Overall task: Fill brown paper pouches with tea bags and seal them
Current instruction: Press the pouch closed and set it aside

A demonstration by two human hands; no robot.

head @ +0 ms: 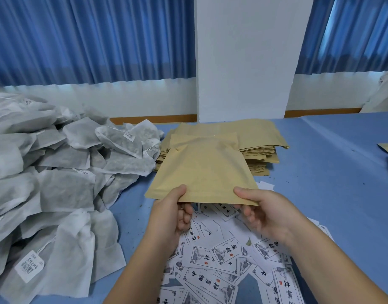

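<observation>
Both hands on one brown pouch, held over printed labels: left hand pinches near edge, right hand pinches near-right corner. Tea bags heaped left on table, pouch stack far. I judge risks: mouth not opening, grip creasing paper.

The left hand and right hand are bare, like both forearms; a thin ring circles one left finger.
</observation>
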